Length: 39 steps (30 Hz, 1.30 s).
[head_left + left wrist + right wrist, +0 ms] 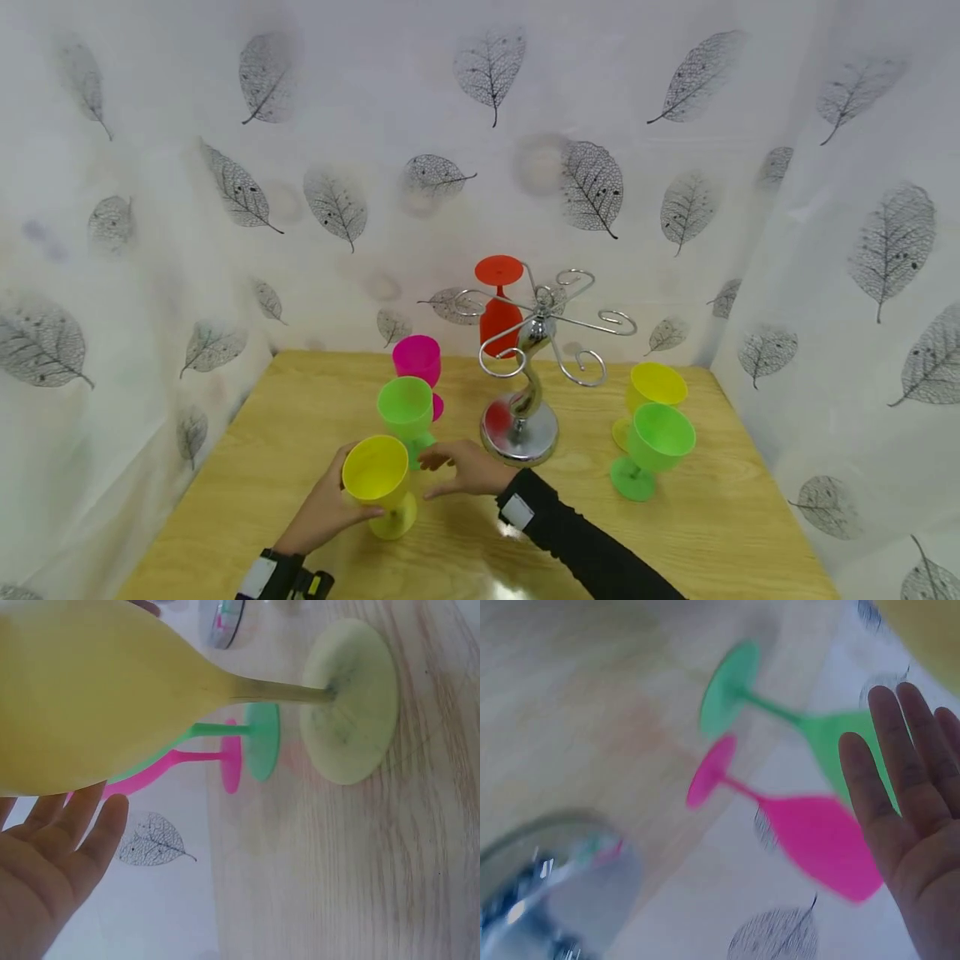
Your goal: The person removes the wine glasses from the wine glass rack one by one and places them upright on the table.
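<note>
A yellow plastic goblet stands upright at the front left, and my left hand grips it around the bowl, thumb on the near side. In the left wrist view the goblet's bowl covers part of that hand; whether its foot bears on the table is hard to tell. My right hand is just right of this goblet, holding nothing, fingers extended in the right wrist view. Behind the yellow goblet are a green goblet and a magenta goblet, both upright.
A chrome stand with curled wire arms rises at the table's back middle. On it a red goblet hangs upside down. Another yellow goblet and green goblet stand on the right. Leaf-patterned curtain surrounds the wooden table.
</note>
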Available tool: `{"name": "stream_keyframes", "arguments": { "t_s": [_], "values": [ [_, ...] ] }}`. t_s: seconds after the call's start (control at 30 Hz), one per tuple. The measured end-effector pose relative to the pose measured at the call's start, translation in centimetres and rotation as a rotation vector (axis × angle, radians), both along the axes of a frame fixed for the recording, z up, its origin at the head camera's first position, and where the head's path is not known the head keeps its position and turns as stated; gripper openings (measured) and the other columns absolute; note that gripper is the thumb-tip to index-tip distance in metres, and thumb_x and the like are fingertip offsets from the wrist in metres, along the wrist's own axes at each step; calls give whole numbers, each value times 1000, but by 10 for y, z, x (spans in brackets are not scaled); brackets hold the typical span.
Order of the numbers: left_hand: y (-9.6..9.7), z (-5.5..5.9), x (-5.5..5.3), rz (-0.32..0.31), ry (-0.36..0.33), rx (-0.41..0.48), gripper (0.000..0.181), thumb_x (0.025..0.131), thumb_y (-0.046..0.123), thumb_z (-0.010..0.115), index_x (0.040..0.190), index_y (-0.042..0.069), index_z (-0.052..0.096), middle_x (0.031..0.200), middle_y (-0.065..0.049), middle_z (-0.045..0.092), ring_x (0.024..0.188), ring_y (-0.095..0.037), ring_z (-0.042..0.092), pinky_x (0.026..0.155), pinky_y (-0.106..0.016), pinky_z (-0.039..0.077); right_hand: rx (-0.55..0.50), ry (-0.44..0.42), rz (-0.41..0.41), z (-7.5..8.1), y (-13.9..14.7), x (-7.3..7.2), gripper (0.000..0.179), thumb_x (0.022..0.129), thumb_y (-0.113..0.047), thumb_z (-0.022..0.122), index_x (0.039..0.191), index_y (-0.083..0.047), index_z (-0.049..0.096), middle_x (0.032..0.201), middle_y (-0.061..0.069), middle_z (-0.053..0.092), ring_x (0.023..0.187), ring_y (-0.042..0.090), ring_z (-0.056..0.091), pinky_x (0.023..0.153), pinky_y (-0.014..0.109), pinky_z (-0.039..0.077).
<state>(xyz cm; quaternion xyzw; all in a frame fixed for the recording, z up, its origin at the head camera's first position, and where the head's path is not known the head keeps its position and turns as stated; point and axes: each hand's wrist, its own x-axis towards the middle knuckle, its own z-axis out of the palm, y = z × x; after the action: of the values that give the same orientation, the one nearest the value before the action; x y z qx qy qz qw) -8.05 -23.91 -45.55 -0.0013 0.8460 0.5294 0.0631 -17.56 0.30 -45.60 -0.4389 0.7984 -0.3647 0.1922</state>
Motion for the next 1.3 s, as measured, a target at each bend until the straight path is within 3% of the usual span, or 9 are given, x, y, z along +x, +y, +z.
{"name": "stream_keyframes", "arguments": {
  "t_s": [0.2,0.37,0.53,0.7,0.8,0.9,1.0,1.13,1.3],
  "values": [
    [-2,-3,-8,-31,-13,15,97,66,23,85,142,13,25,138,-14,45,125,-34,46,105,-53,41,-96,94,-157,8,52,-33,31,88,-21,65,114,-5,63,106,9,70,97,19,65,84,29,54],
    [-8,1,-6,-80,-15,7,103,66,23,85,145,15,20,143,-14,40,127,-35,44,104,-56,40,-150,111,-269,11,86,-52,26,91,-17,61,112,-3,64,104,13,69,95,22,66,80,24,54],
    [-19,17,2,-137,159,-129,103,71,21,82,149,13,16,146,-22,33,128,-42,39,100,-63,37,-174,73,-345,10,105,-53,25,93,-14,57,113,-1,63,109,17,68,96,27,66,82,29,55],
    [-20,59,-4,-114,363,-314,67,86,21,67,143,10,34,141,-18,40,124,-36,43,97,-60,40,-230,86,-430,11,117,-50,22,92,-9,57,110,1,65,108,21,67,95,33,65,80,34,56],
    [-14,94,-19,-122,438,-371,47,93,20,59,136,9,44,136,-14,47,123,-32,45,98,-57,41,-225,113,-483,17,121,-49,21,93,-9,57,108,2,65,106,19,69,94,30,65,79,27,55],
    [-5,125,-38,-170,442,-407,42,95,24,55,134,9,47,134,-13,51,123,-32,47,100,-56,42,-235,104,-504,21,123,-48,22,93,-14,57,108,0,66,104,16,70,94,26,65,80,23,53],
    [4,147,-62,-237,406,-422,42,96,24,53,134,7,47,135,-15,50,123,-35,48,100,-57,43,-238,62,-511,38,122,-40,22,94,-12,56,108,1,66,104,18,70,96,31,64,82,24,52],
    [16,162,-100,-303,345,-387,37,97,19,52,131,4,48,134,-18,51,120,-37,50,102,-55,42,-221,60,-515,58,118,-29,20,93,-5,54,107,4,64,104,24,68,96,37,63,81,25,52],
    [36,158,-142,-294,241,-317,35,98,17,48,129,1,49,132,-21,52,119,-38,51,101,-51,45,-235,87,-521,60,118,-29,19,93,-3,53,106,6,63,101,24,68,93,38,64,79,24,52]
  ]
}}
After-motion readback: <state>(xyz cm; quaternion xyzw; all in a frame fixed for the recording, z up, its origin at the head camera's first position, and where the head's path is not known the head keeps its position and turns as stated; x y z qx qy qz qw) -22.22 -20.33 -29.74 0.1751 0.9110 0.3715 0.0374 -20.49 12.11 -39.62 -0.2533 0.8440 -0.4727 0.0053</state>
